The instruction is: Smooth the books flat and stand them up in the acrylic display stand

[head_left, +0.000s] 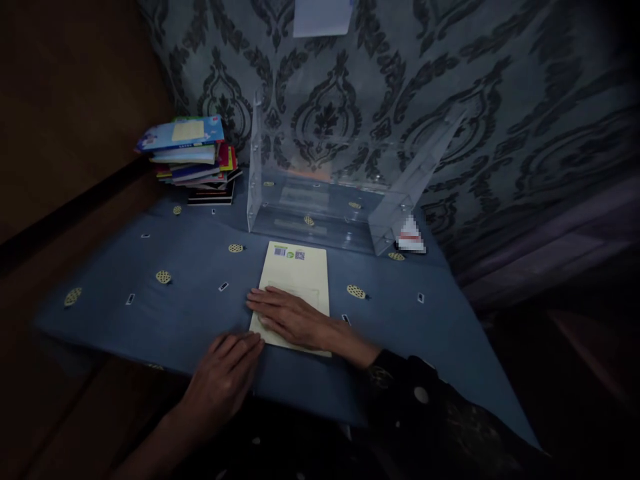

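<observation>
A pale yellow notebook (303, 273) with a barcode and a QR code at its far end lies closed on the blue tablecloth. My right hand (293, 317) rests flat across its lower half, fingers stretched out to the left. Beside the notebook's near left corner is my left hand (230, 363), its fingers loosely bent and the fingertips at the corner. Its thumb is hidden, and no held object shows in it.
Behind the notebook stands a clear plastic rack (315, 220) with upright side panels. A stack of books and notebooks (195, 157) rises at the back left. A small pixelated white item (411, 237) sits right of the rack. Patterned wallpaper (325, 107) borders the table (400, 333).
</observation>
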Demonstrator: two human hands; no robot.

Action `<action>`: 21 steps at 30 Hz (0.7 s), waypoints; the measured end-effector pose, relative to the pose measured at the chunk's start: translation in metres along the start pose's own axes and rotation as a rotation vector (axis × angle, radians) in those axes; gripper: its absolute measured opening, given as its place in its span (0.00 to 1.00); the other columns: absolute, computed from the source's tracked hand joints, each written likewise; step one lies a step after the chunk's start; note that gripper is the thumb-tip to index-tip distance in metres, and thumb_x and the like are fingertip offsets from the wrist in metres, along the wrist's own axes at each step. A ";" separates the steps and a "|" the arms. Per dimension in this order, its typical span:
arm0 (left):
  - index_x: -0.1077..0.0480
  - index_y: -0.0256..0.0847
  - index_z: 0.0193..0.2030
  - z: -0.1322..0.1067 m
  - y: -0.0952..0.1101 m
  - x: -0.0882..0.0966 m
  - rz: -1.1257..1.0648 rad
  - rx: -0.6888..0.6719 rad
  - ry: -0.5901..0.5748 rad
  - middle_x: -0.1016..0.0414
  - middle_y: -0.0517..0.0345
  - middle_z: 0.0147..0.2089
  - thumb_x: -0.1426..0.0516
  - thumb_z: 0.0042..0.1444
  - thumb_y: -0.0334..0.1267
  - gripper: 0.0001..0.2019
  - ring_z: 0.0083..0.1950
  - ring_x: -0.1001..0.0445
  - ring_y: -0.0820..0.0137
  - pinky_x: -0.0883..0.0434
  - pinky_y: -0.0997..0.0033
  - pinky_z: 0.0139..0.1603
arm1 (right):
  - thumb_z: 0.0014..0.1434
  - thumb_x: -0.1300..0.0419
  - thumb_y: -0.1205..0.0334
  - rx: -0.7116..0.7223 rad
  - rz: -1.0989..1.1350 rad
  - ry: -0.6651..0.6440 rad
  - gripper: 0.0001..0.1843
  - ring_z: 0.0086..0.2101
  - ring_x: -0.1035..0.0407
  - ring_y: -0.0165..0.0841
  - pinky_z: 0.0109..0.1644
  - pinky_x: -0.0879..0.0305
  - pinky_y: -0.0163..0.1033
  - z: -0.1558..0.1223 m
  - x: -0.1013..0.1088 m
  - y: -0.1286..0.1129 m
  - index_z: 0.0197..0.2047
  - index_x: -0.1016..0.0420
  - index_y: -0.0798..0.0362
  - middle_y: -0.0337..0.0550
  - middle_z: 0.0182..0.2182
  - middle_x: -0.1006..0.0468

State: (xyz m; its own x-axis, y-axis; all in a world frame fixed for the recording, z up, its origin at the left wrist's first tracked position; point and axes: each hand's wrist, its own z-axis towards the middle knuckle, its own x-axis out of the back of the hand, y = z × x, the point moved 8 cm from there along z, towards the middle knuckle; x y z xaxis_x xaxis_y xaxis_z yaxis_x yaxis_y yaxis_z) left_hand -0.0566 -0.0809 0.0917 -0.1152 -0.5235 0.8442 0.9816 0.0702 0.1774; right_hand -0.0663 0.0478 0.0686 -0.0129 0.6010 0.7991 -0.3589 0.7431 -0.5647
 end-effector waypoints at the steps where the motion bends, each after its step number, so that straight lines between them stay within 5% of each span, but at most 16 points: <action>1: 0.30 0.35 0.57 0.001 -0.001 0.000 0.006 -0.005 -0.001 0.20 0.47 0.49 0.51 0.64 0.25 0.17 0.47 0.24 0.62 0.26 0.60 0.47 | 0.74 0.55 0.57 -0.011 -0.014 0.002 0.24 0.68 0.46 0.35 0.73 0.49 0.51 0.003 0.002 0.008 0.68 0.36 0.55 0.51 0.66 0.35; 13: 0.28 0.41 0.57 0.006 -0.025 -0.027 0.100 0.081 -0.062 0.22 0.51 0.49 0.54 0.69 0.32 0.16 0.50 0.23 0.62 0.23 0.60 0.49 | 0.73 0.53 0.56 -0.194 -0.220 0.157 0.26 0.70 0.50 0.39 0.73 0.50 0.52 0.019 0.042 0.099 0.70 0.40 0.54 0.51 0.69 0.40; 21: 0.29 0.44 0.58 0.038 -0.077 -0.065 0.054 0.145 0.010 0.26 0.46 0.58 0.50 0.66 0.41 0.18 0.53 0.24 0.55 0.23 0.54 0.51 | 0.70 0.50 0.62 -0.560 -0.318 0.230 0.28 0.69 0.50 0.45 0.74 0.54 0.54 -0.018 0.056 0.113 0.69 0.42 0.69 0.64 0.68 0.41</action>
State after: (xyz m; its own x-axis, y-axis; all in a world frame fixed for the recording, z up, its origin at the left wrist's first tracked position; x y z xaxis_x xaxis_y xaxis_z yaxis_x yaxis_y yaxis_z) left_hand -0.1304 -0.0198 0.0421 -0.0606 -0.5245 0.8493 0.9539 0.2201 0.2040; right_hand -0.0906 0.1711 0.0462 0.2340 0.3297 0.9146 0.2252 0.8968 -0.3809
